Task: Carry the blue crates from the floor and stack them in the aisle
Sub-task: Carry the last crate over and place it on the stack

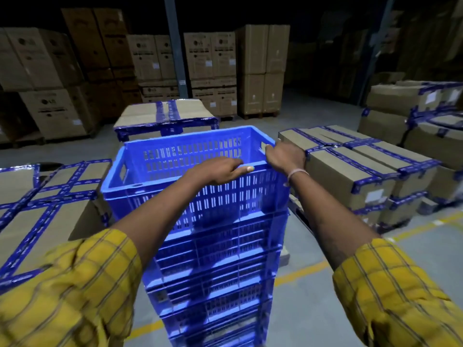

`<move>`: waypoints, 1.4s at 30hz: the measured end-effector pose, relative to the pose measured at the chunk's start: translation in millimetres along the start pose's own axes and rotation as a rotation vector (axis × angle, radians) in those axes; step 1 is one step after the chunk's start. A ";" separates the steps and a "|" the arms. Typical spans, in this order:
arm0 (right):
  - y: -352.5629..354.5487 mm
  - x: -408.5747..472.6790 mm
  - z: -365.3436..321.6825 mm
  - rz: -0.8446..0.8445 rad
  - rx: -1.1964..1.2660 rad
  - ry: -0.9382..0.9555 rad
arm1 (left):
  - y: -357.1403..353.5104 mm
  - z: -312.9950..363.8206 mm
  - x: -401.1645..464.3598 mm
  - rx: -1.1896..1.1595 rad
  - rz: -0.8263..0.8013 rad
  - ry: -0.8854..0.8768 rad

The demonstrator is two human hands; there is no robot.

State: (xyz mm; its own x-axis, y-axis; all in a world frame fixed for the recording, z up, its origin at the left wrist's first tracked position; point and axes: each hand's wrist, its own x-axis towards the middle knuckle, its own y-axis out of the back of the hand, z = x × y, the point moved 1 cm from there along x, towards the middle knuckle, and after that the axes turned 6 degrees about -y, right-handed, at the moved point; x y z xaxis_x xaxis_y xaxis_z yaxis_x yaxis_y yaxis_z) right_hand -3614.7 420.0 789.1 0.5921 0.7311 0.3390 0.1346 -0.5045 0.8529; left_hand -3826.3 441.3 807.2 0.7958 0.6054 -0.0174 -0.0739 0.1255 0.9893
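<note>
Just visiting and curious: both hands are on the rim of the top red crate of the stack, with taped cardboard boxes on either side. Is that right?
Not quite: the top crate is blue, not red, as the head view shows. The rest holds: the left hand and right hand are on its rim, with taped cardboard boxes on either side.

A dim warehouse — the far end falls into near darkness. The grey concrete floor (313, 309) carries yellow painted lines (300, 272). Tall brown cartons (213, 71) stand stacked on pallets along the back, flanking a grey steel column (175, 43). Lower cartons bound in blue tape (363, 166) sit on both sides — some stacked.
</note>
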 end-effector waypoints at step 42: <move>8.5 45.0 67.2 -0.469 1.224 -0.185 | -15.3 17.7 56.6 0.217 0.090 0.039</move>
State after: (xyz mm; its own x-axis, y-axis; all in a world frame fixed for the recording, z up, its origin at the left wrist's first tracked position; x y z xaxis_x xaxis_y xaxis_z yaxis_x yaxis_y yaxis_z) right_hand -3533.5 417.7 785.0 0.3788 0.9250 -0.0298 0.9227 -0.3800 -0.0659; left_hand -3769.5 459.8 793.6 0.7675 0.6372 0.0708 -0.0088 -0.0998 0.9950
